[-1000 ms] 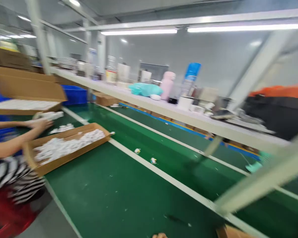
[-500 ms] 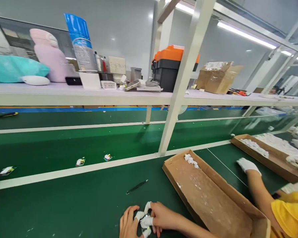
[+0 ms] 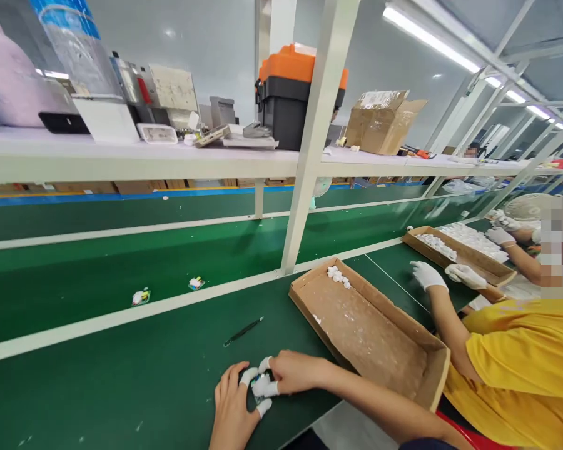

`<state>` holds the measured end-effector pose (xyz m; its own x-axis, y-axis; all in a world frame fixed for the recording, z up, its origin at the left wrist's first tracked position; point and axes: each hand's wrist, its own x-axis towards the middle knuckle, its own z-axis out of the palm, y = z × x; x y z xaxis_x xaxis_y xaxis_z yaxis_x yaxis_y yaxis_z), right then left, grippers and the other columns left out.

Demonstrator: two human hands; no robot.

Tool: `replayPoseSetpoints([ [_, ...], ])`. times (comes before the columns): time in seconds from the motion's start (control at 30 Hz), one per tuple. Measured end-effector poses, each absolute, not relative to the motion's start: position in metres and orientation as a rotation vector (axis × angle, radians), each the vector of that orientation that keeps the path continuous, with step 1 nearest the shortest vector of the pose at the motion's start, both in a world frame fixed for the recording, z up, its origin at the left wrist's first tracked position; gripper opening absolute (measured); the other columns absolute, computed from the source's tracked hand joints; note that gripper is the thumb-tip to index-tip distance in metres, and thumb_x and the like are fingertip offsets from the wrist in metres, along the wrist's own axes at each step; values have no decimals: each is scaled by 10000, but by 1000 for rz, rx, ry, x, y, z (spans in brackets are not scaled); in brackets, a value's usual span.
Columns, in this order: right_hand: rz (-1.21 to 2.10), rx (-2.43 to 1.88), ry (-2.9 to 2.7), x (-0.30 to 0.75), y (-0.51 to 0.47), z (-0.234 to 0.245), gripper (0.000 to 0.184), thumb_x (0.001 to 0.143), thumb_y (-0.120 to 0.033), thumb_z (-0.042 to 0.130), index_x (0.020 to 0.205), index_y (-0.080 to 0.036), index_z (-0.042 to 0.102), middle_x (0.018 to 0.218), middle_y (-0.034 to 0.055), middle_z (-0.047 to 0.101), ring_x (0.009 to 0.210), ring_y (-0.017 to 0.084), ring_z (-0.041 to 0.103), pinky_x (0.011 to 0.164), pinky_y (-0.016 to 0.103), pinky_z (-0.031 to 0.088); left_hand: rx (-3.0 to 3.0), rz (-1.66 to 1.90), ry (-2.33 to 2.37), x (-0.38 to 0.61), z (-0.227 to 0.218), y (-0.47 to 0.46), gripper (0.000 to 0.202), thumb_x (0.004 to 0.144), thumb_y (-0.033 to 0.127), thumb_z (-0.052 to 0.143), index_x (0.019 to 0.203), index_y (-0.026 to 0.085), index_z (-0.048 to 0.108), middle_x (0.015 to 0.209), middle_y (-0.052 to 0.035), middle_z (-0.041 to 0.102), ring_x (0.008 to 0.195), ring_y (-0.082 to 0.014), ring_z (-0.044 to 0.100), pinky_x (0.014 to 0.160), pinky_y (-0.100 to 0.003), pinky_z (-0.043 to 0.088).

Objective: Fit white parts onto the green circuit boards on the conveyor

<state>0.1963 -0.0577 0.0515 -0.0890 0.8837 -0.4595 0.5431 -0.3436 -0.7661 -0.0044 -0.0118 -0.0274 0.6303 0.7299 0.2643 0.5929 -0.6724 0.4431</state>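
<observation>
My left hand (image 3: 232,400) and my right hand (image 3: 295,372) meet low on the green conveyor belt (image 3: 122,387). Both have white finger cots on some fingers. Between them they hold a small packet (image 3: 261,386), mostly hidden by my fingers. A shallow cardboard tray (image 3: 366,331) lies just beyond my right forearm, with a few white pieces (image 3: 338,276) at its far corner. A slim black tool (image 3: 243,331) lies on the belt above my hands, out of contact. Small packets (image 3: 196,283) sit further left.
A co-worker in a yellow shirt (image 3: 511,369) sits at the right, white-gloved hands (image 3: 464,276) next to a tray of white pieces (image 3: 455,253). Another person is beyond. A white shelf (image 3: 169,162) on metal uprights (image 3: 309,137) carries a toolbox (image 3: 291,94) and a cardboard box (image 3: 380,122).
The view swung from along the belt to face across it, bringing my hands into sight. Since then it has shifted slightly, while my hands stay together on the packet.
</observation>
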Motion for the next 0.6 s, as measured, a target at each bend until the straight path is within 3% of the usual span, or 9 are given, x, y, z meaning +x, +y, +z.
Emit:
replayPoseSetpoints([
  [0.07, 1255, -1875, -1694, 203, -68, 63, 219, 684, -213, 704, 890, -192, 634, 867, 65, 698, 979, 301, 634, 782, 329, 444, 2538, 613, 986, -3, -17, -19, 401, 722, 217, 663, 1118, 221, 598, 1251, -90, 539, 1193, -293, 461, 953, -454, 406],
  [0.13, 993, -1938, -1917, 212, -82, 71, 252, 814, -272, 601, 1047, -179, 624, 931, 102, 691, 958, 286, 638, 765, 323, 435, 2505, 601, 955, -1, -5, -27, 389, 748, 182, 651, 1129, 196, 579, 1260, -101, 516, 1221, -278, 425, 993, -445, 376],
  [0.2, 730, -2006, -2098, 221, -95, 72, 205, 854, -275, 563, 1005, -158, 639, 850, 106, 685, 809, 254, 652, 679, 298, 428, 2457, 568, 931, 1, 1, -32, 395, 752, 185, 668, 1135, 184, 569, 1260, -105, 504, 1230, -270, 405, 1016, -443, 355],
  [0.3, 759, -2017, -2067, 227, -110, 60, 153, 872, -274, 552, 857, -157, 650, 737, 64, 649, 651, 192, 604, 615, 273, 410, 2380, 528, 932, 4, 2, -34, 371, 755, 227, 696, 1109, 206, 590, 1260, -92, 498, 1233, -268, 391, 1022, -446, 344],
  [0.37, 859, -2004, -1950, 222, -119, 46, 168, 874, -271, 554, 932, -152, 658, 698, 29, 619, 591, 159, 556, 608, 264, 411, 2340, 530, 943, 4, 0, -35, 345, 765, 258, 699, 1095, 217, 608, 1252, -87, 497, 1227, -265, 390, 1019, -441, 344],
  [0.5, 834, -1956, -1796, 196, -128, 20, 392, 880, -259, 551, 1254, -140, 555, 689, -16, 559, 551, 131, 487, 607, 249, 416, 2319, 544, 948, 5, -1, -38, 325, 767, 261, 699, 1079, 208, 627, 1232, -85, 507, 1220, -265, 389, 1014, -432, 346],
  [0.6, 691, -1964, -1846, 181, -129, 8, 283, 909, -307, 522, 1124, -154, 624, 748, 8, 562, 558, 125, 475, 576, 237, 402, 2327, 540, 946, 4, -2, -38, 314, 766, 237, 694, 1070, 203, 627, 1231, -84, 511, 1223, -264, 385, 1012, -429, 347],
])
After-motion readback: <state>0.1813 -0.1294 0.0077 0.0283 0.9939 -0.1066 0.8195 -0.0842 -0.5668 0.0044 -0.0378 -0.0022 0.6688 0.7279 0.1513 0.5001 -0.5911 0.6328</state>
